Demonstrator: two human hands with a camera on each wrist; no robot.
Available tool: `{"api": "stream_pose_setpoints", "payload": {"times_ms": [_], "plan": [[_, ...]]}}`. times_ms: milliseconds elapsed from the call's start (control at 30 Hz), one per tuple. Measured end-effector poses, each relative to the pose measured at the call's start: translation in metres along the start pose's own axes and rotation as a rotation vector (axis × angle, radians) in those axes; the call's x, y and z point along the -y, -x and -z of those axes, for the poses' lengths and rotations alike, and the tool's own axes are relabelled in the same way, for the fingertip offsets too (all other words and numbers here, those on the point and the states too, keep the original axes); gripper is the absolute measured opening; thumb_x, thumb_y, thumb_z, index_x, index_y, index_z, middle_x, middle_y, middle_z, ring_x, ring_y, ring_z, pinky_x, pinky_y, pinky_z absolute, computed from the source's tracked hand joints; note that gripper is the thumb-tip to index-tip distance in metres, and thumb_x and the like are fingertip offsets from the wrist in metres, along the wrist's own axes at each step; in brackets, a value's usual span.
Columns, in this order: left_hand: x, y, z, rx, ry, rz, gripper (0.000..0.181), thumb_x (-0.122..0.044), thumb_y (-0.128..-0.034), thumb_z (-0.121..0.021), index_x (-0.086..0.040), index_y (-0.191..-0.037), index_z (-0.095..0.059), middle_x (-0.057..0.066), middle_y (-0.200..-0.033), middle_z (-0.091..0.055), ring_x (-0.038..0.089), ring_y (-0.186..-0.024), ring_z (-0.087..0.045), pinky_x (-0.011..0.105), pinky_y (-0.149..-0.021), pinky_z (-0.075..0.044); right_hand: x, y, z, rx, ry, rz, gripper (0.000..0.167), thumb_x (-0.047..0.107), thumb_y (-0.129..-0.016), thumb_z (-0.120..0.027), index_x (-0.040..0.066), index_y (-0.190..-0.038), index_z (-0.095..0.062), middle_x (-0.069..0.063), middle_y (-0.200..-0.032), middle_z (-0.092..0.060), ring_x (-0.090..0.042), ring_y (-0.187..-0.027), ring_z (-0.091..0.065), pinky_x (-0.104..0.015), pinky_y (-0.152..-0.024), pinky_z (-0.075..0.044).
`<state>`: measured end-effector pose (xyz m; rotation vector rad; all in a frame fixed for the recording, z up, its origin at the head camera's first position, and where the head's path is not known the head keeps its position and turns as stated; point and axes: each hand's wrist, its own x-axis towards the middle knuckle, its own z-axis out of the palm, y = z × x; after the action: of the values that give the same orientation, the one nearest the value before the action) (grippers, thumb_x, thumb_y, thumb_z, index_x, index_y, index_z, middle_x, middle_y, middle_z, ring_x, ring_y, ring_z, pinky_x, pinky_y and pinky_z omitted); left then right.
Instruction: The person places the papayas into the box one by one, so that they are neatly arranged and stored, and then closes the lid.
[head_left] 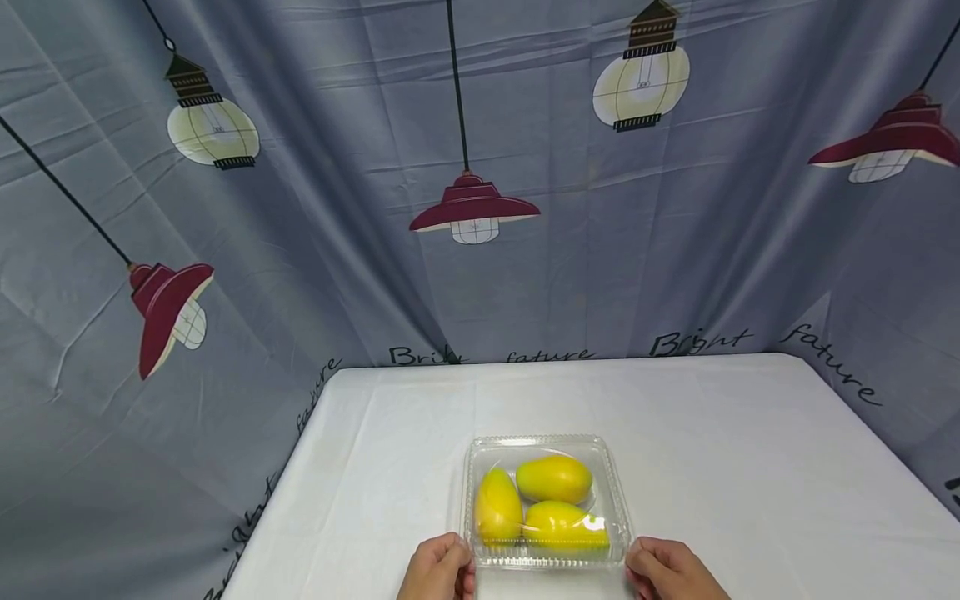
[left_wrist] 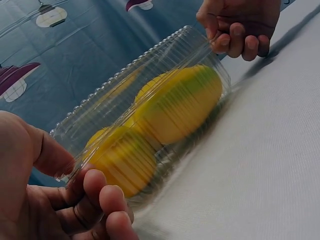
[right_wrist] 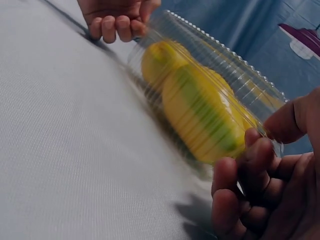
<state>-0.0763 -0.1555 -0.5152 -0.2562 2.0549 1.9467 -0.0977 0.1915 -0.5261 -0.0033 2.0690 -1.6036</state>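
Note:
A clear plastic clamshell box (head_left: 551,560) with its lid down sits at the near middle of the table. Inside lie three yellow mangoes (head_left: 553,479), greenish in places in the wrist views. At the near left corner, my left hand (head_left: 441,568) pinches the box's rim between thumb and fingers. My right hand (head_left: 671,570) pinches the opposite near corner the same way. In the left wrist view the left thumb (left_wrist: 52,155) lies over the rim, with fingers curled below. The right wrist view has the right thumb (right_wrist: 287,122) on the rim too.
The box stands on a white-covered table (head_left: 390,467). Behind and at both sides hangs a grey-blue curtain (head_left: 315,208) printed with lamps and lettering, meeting the table's far edge.

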Motion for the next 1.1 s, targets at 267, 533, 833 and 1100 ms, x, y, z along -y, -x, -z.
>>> {"api": "stream_pose_setpoints", "payload": {"times_ms": [267,533,833,1100], "plan": [[0.001,0.000,0.000,-0.011,-0.005,-0.022,0.017,-0.008,-0.0963,-0.056,-0.005,-0.081,-0.062,-0.004,-0.061,-0.054,0.008,-0.053,-0.052,0.018,-0.051,-0.050,0.004,0.001,-0.003,-0.009,-0.030,-0.001,0.027,0.017,-0.106,-0.050,-0.002,-0.090,-0.062,0.003,-0.068,-0.052,-0.014,-0.063,-0.051,-0.023,-0.054,-0.042],[0.001,0.001,0.002,0.014,-0.007,-0.033,0.016,-0.007,-0.0973,-0.057,-0.006,-0.082,-0.060,-0.005,-0.060,-0.054,0.007,-0.051,-0.053,0.016,-0.049,-0.047,0.007,0.002,-0.006,-0.032,-0.025,0.007,0.026,0.015,-0.107,-0.049,-0.001,-0.089,-0.059,0.004,-0.067,-0.046,-0.013,-0.061,-0.047,-0.022,-0.053,-0.041],[0.000,0.002,0.002,0.020,-0.014,-0.026,0.016,-0.009,-0.0979,-0.056,-0.007,-0.083,-0.062,-0.008,-0.052,-0.052,0.004,-0.044,-0.051,0.015,-0.044,-0.041,0.007,-0.002,-0.011,-0.115,-0.020,-0.040,0.023,0.016,-0.105,-0.051,0.003,-0.088,-0.060,0.004,-0.067,-0.047,-0.014,-0.062,-0.048,-0.022,-0.054,-0.041],[0.002,0.001,-0.001,-0.026,-0.003,-0.016,0.020,-0.010,-0.0991,-0.055,-0.006,-0.083,-0.065,-0.006,-0.058,-0.053,0.007,-0.051,-0.057,0.017,-0.050,-0.048,0.008,-0.001,-0.013,-0.168,0.003,-0.067,0.026,0.019,-0.103,-0.052,0.003,-0.087,-0.064,0.002,-0.064,-0.053,-0.015,-0.060,-0.053,-0.024,-0.053,-0.043]]}}
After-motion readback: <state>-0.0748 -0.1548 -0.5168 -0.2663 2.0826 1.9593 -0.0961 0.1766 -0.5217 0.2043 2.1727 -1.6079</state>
